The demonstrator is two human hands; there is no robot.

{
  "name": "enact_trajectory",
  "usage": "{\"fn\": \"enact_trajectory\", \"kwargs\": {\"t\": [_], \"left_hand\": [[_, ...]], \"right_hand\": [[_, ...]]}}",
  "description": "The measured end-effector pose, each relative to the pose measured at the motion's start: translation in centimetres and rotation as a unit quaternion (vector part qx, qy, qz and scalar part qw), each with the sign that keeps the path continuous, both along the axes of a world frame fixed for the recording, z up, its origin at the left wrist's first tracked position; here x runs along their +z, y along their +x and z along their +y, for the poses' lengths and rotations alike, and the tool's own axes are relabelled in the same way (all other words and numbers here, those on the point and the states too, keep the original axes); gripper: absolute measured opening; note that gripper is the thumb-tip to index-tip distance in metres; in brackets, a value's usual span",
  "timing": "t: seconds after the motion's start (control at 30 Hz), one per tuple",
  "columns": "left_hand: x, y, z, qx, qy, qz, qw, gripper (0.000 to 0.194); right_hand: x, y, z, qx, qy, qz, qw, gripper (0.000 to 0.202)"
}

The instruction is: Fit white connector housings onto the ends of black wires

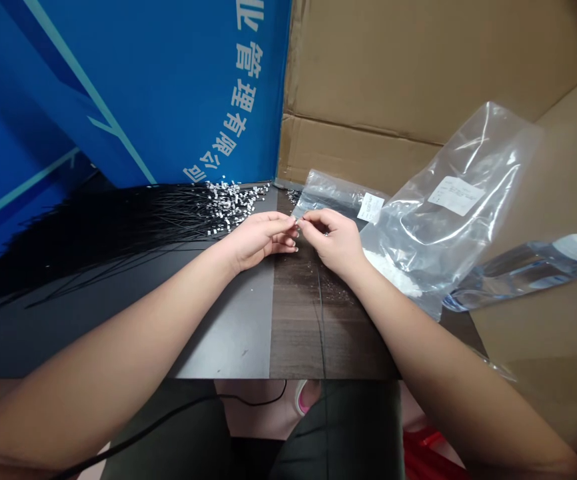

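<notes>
My left hand [267, 239] and my right hand [336, 241] meet above the table, each with thumb and forefinger pinched together. A tiny light piece shows between their fingertips, too small to name. From under my right hand a thin black wire [321, 320] runs down over the table's front edge; its upper end is hidden by the fingers. Left of my hands lies a big bundle of black wires [93, 227] with small white connectors [231, 203] at the near ends. Beside my right hand, a clear plastic bag [461, 220] holds small white pieces [393, 272].
A flatter clear bag [338, 193] with a label lies behind my right hand. A water bottle [523, 270] lies at the right by the cardboard wall [368, 73]. A blue printed panel [168, 87] stands behind the dark table [228, 327]. A black cable [183, 403] crosses below the table's edge.
</notes>
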State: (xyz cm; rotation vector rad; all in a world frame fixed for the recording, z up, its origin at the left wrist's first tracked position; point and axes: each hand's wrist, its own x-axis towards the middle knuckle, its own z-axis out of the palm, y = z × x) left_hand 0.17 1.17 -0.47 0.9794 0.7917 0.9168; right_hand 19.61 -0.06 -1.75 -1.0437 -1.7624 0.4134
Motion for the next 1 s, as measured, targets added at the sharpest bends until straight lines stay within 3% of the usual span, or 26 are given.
{"fn": "enact_trajectory", "kwargs": {"t": [0.23, 0.53, 0.77, 1.0], "left_hand": [[0.4, 0.0, -0.3, 0.007, 0.011, 0.024, 1.0, 0.014], [-0.1, -0.3, 0.2, 0.021, 0.045, 0.038, 0.998, 0.013], [0.0, 0.0, 0.4, 0.082, 0.071, 0.05, 0.993, 0.011], [-0.1, -0.2, 0.7, 0.1, 0.085, 0.057, 0.99, 0.014]], "right_hand": [[-0.1, 0.0, 0.0, 0.007, 0.013, -0.003, 1.0, 0.012], [-0.1, 0.0, -0.1, 0.021, 0.006, 0.0, 1.0, 0.013], [0.1, -0.2, 0.0, 0.014, -0.106, 0.115, 0.988, 0.019], [0.1, -0.6, -0.2, 0.07, -0.221, 0.195, 0.953, 0.027]]}}
